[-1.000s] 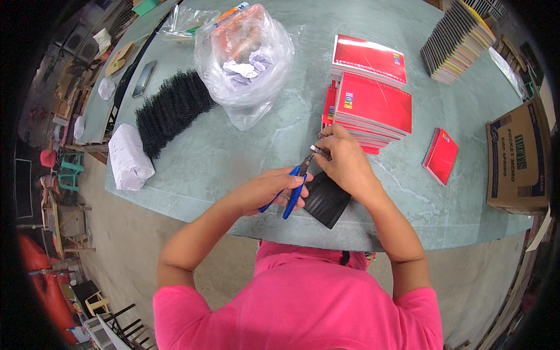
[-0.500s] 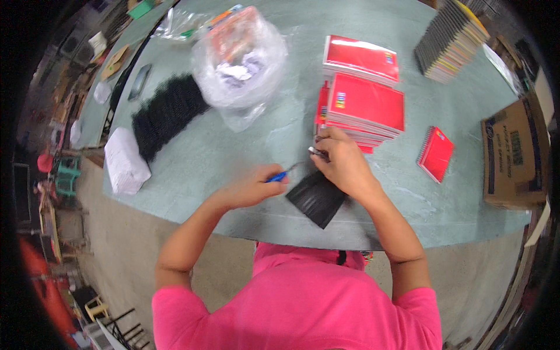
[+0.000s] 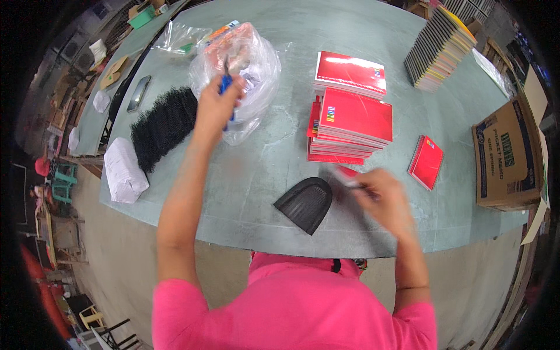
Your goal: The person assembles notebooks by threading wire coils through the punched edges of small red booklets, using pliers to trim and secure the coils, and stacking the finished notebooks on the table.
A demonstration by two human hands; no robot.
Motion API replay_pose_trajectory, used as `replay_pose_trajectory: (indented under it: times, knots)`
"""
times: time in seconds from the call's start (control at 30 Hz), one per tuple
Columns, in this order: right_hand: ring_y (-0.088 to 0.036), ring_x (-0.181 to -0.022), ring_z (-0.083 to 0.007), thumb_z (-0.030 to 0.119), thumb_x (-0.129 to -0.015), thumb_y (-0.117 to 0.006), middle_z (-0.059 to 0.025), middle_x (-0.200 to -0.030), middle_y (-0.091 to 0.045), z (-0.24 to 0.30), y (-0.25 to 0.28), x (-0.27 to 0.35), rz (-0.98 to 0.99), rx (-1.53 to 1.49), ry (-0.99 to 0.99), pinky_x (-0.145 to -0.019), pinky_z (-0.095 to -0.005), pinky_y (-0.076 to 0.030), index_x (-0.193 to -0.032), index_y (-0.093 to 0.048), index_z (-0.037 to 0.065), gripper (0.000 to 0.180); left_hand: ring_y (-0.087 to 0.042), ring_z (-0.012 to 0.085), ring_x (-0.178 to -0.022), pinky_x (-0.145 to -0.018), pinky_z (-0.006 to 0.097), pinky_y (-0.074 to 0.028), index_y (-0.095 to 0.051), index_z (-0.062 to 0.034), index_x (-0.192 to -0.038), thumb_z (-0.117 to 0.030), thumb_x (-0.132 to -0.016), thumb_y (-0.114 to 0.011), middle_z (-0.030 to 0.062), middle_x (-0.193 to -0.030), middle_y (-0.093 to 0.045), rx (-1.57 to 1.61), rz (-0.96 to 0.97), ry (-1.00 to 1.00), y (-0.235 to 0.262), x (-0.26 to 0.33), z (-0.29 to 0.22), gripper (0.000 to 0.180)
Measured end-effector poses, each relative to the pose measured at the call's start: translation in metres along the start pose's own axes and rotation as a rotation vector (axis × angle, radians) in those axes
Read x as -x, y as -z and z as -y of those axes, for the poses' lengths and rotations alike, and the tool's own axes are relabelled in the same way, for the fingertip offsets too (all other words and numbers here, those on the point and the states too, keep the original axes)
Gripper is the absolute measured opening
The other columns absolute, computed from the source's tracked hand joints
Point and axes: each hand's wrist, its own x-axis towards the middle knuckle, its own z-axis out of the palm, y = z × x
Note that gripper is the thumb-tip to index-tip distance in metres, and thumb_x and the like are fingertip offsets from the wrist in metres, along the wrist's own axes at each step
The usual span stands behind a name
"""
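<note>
My left hand [image 3: 217, 105] is raised over the near side of a clear plastic bag [image 3: 267, 76], closed round blue-handled pliers [image 3: 226, 84] whose metal tip points away from me. My right hand [image 3: 382, 198], smeared by motion, grips a small red notebook [image 3: 348, 173] seen nearly edge-on, right of a black, ridged, half-oval pad [image 3: 306, 204] lying on the table. Just beyond that hand rise two stacks of red notebooks, a nearer stack [image 3: 357, 116] and a farther stack [image 3: 351, 71]. A single red spiral notebook [image 3: 426, 163] lies to their right.
On the left lie a heap of black spiral coils [image 3: 166, 122], a white wrapped bundle [image 3: 124, 172] and a phone [image 3: 139, 93]. A tall stack of spiral notebooks [image 3: 437, 49] stands far right, with an open cardboard box [image 3: 506, 154] at the table's right edge.
My left hand has swung away and up with the pliers, from beside the black pad to the plastic bag. My right hand has moved right and nearer, uncovering the pad.
</note>
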Motion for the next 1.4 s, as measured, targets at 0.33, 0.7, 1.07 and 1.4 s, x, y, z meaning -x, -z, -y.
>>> replay_pose_trajectory:
  times: [0.33, 0.7, 1.07, 1.4]
  knots:
    - [-0.063, -0.072, -0.0201, 0.011, -0.071, -0.064, -0.0163, -0.084, -0.066, -0.108, 0.121, -0.015, -0.766, 0.439, -0.441, -0.068, -0.0316, -0.049, -0.107, -0.064, 0.000, 0.038, -0.058, 0.0141, -0.085, -0.079, 0.027, -0.045, -0.059, 0.0018, -0.110, -0.021, -0.081, -0.065, 0.0079, -0.096, -0.063, -0.147, 0.063, -0.075, -0.006, 0.029, 0.036, 0.037]
    - [-0.060, -0.055, -0.0119, 0.003, -0.081, -0.065, -0.0084, -0.074, -0.063, -0.220, 0.070, -0.009, -0.667, -0.374, -0.724, -0.044, -0.0241, -0.050, -0.104, -0.060, -0.004, 0.025, -0.057, 0.0220, -0.092, -0.084, 0.032, -0.043, -0.055, 0.0040, -0.110, -0.012, -0.080, -0.066, 0.0132, -0.102, -0.059, -0.438, 0.020, -0.232, 0.000, 0.067, 0.089, 0.035]
    - [-0.060, -0.065, -0.0153, -0.009, -0.079, -0.057, -0.0050, -0.084, -0.048, -0.200, 0.048, -0.028, -0.748, -0.511, -0.777, -0.052, -0.0303, -0.059, -0.110, -0.053, -0.002, 0.032, -0.048, 0.0331, -0.105, -0.091, 0.044, -0.035, -0.053, -0.0033, -0.115, -0.017, -0.075, -0.067, 0.0159, -0.110, -0.054, -0.685, 0.093, -0.456, -0.046, 0.105, 0.114, 0.045]
    - [-0.059, -0.077, -0.0197, 0.006, -0.079, -0.065, -0.0097, -0.086, -0.060, -0.074, 0.057, -0.067, -0.785, 0.198, -0.038, -0.070, -0.0303, -0.047, -0.100, -0.063, 0.003, 0.021, -0.047, 0.0335, -0.106, -0.091, 0.044, -0.034, -0.055, -0.0033, -0.112, -0.025, -0.076, -0.066, 0.0157, -0.112, -0.052, -0.702, 0.018, -0.447, -0.047, 0.105, 0.120, 0.043]
